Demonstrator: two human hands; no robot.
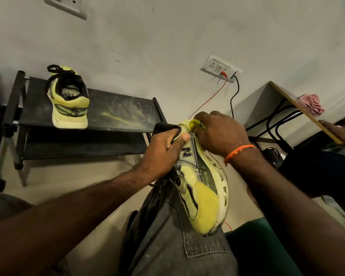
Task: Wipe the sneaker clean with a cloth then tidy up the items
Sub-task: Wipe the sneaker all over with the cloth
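A yellow-green sneaker [202,188] with a white sole lies on its side across my knee, toe toward me. My left hand [159,154] grips it at the collar near the heel, thumb pressed beside the logo. My right hand [219,134], with an orange band on the wrist, is closed around a small yellow cloth [195,124] pressed against the sneaker's heel; most of the cloth is hidden under my fingers. The matching second sneaker [69,100] stands on the black shoe rack [116,114], heel toward me.
The rack's top shelf is dusty with yellow streaks. A wall socket [220,67] feeds a red and a black cable running down behind the sneaker. A desk [299,108] at the right carries a red checked cloth [311,103].
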